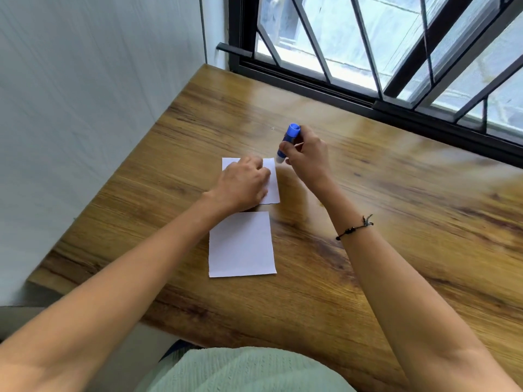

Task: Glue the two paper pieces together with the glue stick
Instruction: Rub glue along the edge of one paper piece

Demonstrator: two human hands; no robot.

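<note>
Paper pieces, two, white, flat on bench (368, 193): far piece (273, 179) pinned under left hand (243, 183), fingers pressing down, near piece (242, 244) just below, free. Likely light, limp, prone to sliding; best held flat near an edge. Glue stick (287, 142), blue, uncapped, tip down at far piece's right corner, gripped in right hand (307, 157).

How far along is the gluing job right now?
Early stage. Done: both pieces lie flat on the table. In hand: the left hand presses the far paper while the right hand holds the glue stick at its corner. Left: joining it to the near paper, which lies apart.
</note>
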